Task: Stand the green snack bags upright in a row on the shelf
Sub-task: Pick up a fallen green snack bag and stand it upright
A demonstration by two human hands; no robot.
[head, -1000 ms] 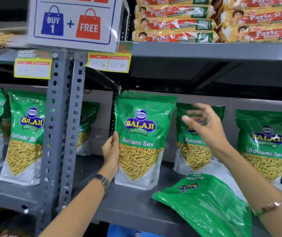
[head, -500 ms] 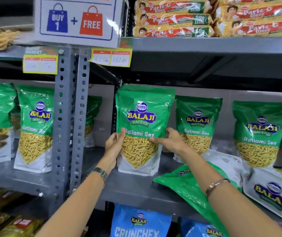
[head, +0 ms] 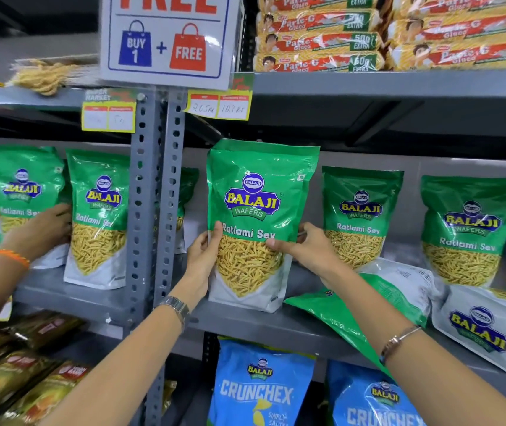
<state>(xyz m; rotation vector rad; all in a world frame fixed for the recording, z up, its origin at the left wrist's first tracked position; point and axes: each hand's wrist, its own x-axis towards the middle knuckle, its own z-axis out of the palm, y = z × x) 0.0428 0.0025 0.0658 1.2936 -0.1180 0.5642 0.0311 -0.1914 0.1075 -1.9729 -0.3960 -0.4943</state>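
Shelving of grey slotted steel fills the view, and the middle shelf (head: 276,329) carries the green Balaji Ratlami Sev bags. Two of them (head: 360,215) (head: 473,232) stand upright toward the right, and two more stand left of the upright post (head: 156,192). Near the right front edge two bags lie flat: a green one (head: 356,312) partly overhanging the lip, and a pale one (head: 485,327) face up. The centre bag (head: 260,222) stands just right of the post, its base on the shelf. The left hand (head: 204,256) clasps its left edge, thumb across the front; the right hand (head: 305,249) pinches its right edge with fingers on the clear window. At far left another person's hand (head: 45,226) rests on a bag.

Risk, as I judge it: the bag looks top-heavy and soft, so letting go before the base sits square could tip it forward. The right forearm, above the overhanging flat bag, could brush it off the shelf on pulling back.
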